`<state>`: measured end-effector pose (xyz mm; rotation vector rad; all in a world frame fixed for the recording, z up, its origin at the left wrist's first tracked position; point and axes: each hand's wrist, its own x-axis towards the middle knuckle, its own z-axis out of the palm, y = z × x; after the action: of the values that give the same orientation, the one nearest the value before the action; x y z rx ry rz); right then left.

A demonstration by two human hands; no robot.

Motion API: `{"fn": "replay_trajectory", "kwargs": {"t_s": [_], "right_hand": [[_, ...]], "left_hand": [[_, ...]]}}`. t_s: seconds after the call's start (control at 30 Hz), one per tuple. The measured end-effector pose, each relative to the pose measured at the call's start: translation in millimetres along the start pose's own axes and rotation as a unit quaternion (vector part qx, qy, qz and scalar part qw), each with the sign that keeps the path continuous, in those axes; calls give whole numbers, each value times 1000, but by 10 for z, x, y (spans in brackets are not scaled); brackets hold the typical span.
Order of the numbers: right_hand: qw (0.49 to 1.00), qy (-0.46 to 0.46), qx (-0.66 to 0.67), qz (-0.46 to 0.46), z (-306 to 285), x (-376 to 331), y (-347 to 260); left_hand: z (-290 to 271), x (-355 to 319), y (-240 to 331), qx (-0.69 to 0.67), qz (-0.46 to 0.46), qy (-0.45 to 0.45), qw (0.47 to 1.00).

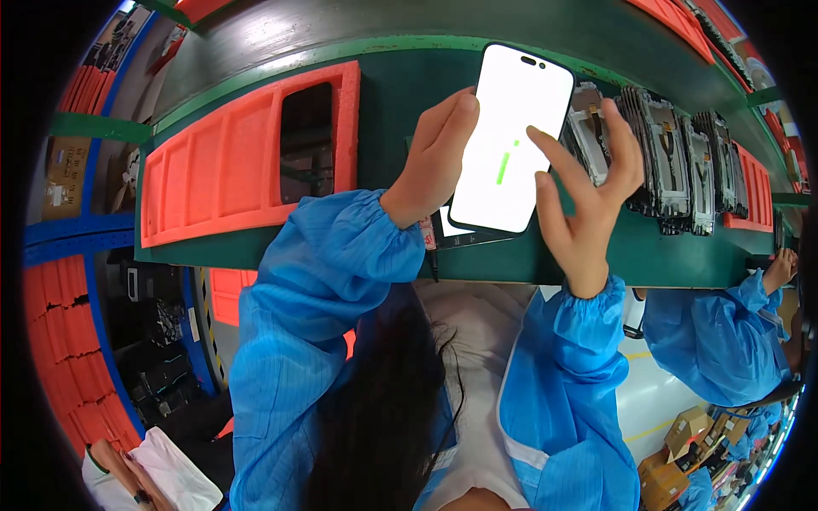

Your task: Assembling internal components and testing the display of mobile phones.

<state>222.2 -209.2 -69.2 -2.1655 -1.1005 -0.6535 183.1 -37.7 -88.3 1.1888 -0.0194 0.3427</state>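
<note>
I hold the phone [498, 111] up over the green worktop [588, 271], its lit white screen facing me. My left hand [433, 162] grips it along its left edge, thumb lapping onto the border. My right hand [592, 204] grasps nothing: its fingers are spread, index tip over the middle of the screen, thumb near the right edge. Whether that tip touches the glass, I cannot tell.

The screen check looks under way, I judge, and unfinished: a short green streak and a small green spot [516, 143] show near the phone's centre, while most of the screen is plain white. If the whole surface is to be covered, most of it is left.

Left of the phone lies a red tray [204, 166], with a dark phone-shaped panel [307, 143] in its nearest compartment; I cannot tell whether that one is done. Right of the phone stand stacks of dark-edged frames [660, 153].
</note>
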Motion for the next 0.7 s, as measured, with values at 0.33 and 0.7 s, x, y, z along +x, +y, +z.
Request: {"fn": "replay_trajectory", "kwargs": {"t_s": [0.33,0.7], "right_hand": [[987,-12,149,62,-31,-620,3],[975,-66,188,99,20,-692,-14]], "left_hand": [[-94,59,-39,32,14,55,998],[-165,70,-107,-8,6,115,993]]}}
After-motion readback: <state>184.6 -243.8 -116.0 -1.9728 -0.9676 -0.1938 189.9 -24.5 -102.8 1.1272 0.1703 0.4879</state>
